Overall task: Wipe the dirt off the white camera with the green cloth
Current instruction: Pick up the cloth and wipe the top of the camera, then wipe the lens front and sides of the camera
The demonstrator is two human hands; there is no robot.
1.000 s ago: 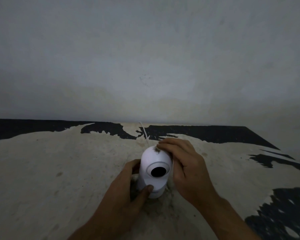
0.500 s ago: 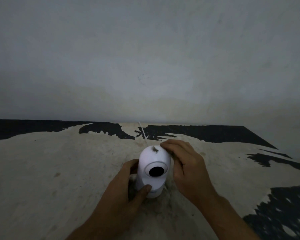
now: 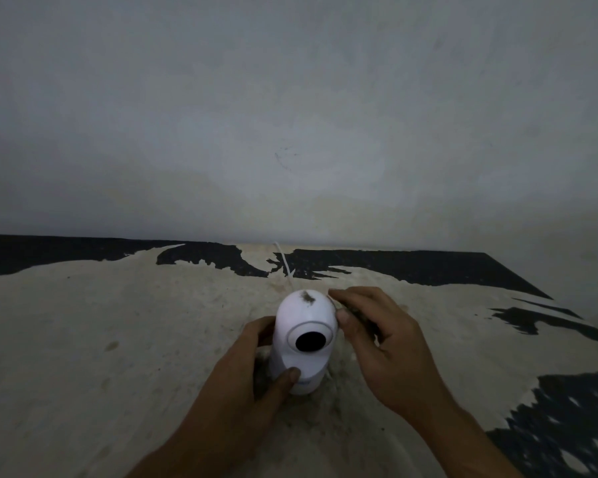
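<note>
The white camera (image 3: 302,317) stands upright on the worn table, its round black lens (image 3: 310,341) facing me. A dark smear of dirt (image 3: 307,297) sits on top of its head. My left hand (image 3: 242,381) grips the camera's lower body, thumb on the front and fingers behind. My right hand (image 3: 387,346) hovers just right of the head, thumb and fingertips pinched together, and I see nothing clearly in them. No green cloth is in view.
A thin white cable (image 3: 283,262) runs from behind the camera to the wall (image 3: 290,115). The table top (image 3: 118,339) is pale and scuffed, with black patches (image 3: 411,267) along the back and right. Its right edge lies near the wall.
My right hand has slid off the top of the camera to its right side, uncovering the dirt smear. The left hand keeps its grip on the body.
</note>
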